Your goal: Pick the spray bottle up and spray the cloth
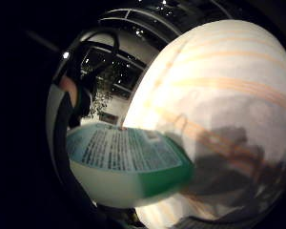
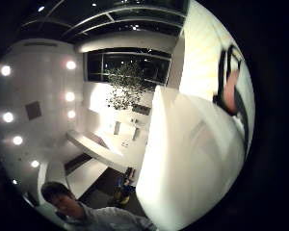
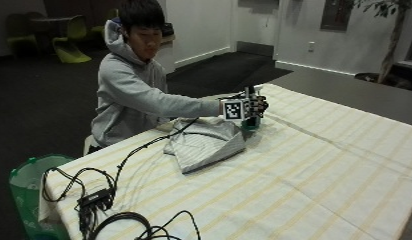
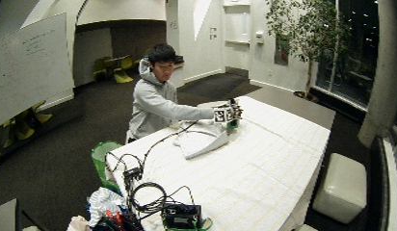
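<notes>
Black-gloved right hand [image 3: 254, 107] wraps our fingers round the white plastic spray bottle with green base [image 3: 250, 121] | bottle upright, touching the yellow-striped cream tablecloth [image 3: 326, 165] | folded grey striped cloth [image 3: 205, 142] lies just beside it.

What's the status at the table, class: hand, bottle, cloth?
Right hand grips bottle, upright on the table. Cloth lies folded beside it. Nothing in the way.

A white bottle body [image 2: 188, 159] is seen close against the palm, a strapped fingertip [image 2: 229, 94] at its two o'clock.
</notes>
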The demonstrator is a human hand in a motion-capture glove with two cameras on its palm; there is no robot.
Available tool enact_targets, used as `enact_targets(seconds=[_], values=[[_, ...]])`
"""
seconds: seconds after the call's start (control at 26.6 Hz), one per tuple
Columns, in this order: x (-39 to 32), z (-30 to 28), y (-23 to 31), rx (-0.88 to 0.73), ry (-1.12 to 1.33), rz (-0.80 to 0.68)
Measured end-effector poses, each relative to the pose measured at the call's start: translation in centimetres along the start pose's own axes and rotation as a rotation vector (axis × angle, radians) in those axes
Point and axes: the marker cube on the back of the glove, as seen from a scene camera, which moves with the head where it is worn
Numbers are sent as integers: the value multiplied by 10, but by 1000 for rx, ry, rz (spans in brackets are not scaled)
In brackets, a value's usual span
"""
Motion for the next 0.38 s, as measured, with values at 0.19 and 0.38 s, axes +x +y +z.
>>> enact_targets(seconds=[0.19,0.38], values=[[3,-30,32,-229,97,21],[-5,-60,65,-301,132,6]])
